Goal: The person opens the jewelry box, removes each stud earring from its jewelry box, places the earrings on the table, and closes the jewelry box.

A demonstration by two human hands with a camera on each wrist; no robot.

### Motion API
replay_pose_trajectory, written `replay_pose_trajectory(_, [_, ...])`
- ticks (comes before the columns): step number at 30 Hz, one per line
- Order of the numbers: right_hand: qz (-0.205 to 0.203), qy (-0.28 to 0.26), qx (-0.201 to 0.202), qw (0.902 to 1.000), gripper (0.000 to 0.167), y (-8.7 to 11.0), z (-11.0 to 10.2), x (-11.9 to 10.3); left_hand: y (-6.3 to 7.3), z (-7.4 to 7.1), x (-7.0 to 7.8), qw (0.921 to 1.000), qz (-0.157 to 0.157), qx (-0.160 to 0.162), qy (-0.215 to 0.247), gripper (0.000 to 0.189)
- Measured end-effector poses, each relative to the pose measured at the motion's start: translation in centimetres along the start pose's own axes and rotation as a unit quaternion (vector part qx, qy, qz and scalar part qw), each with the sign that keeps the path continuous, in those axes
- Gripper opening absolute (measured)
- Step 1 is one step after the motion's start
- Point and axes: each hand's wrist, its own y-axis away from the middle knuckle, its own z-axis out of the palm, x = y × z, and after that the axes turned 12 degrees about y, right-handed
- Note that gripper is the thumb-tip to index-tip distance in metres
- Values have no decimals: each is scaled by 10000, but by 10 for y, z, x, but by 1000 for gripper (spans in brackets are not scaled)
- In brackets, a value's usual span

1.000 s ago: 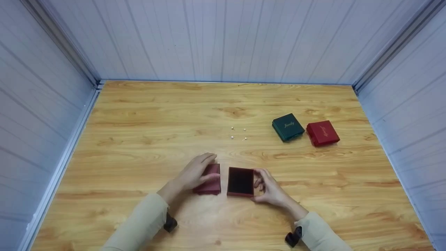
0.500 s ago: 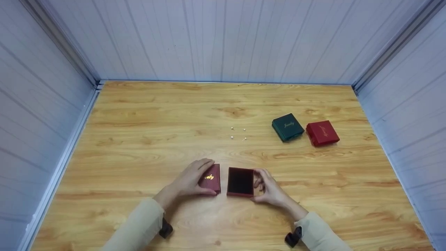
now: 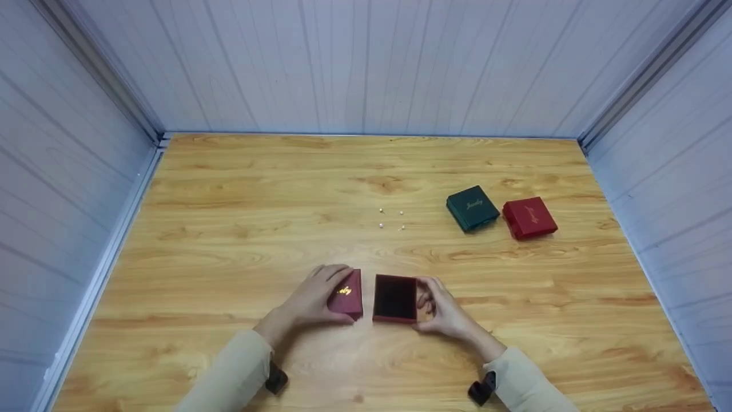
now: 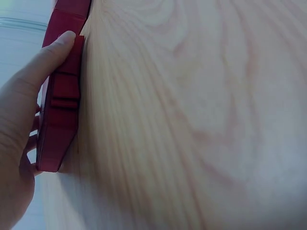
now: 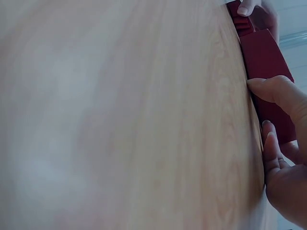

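In the head view, my left hand [image 3: 311,294] grips a dark red jewelry box lid [image 3: 350,294] with gold lettering, its thumb at the near edge and its fingers over the far one. A ribbon bow [image 4: 64,96] shows on the lid's side in the left wrist view. Just right of the lid is an open dark red jewelry box [image 3: 396,321], its inside black. My right hand [image 3: 443,309] holds this box by its right side, thumb at the near corner and fingertips at the far one. Between lid and box runs a narrow gap.
Several small pearl-like studs [image 3: 381,225] lie on the wooden table [image 3: 257,200] beyond the boxes. Farther right sit a closed green jewelry box [image 3: 473,208] and a closed red jewelry box [image 3: 530,218]. White panel walls [image 3: 366,68] border the table at the back and sides.
My left hand has drawn back a little toward the left, uncovering the gold lettering, and its thumb has moved down to the lid's near edge. The right hand and open box stay put.
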Motion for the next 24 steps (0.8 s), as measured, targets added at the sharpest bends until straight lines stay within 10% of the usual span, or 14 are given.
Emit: replay_pose_trajectory(24, [19, -289, -79, 9995, 77, -1, -10, -26, -5, -10, 13, 9996, 17, 246, 144, 92])
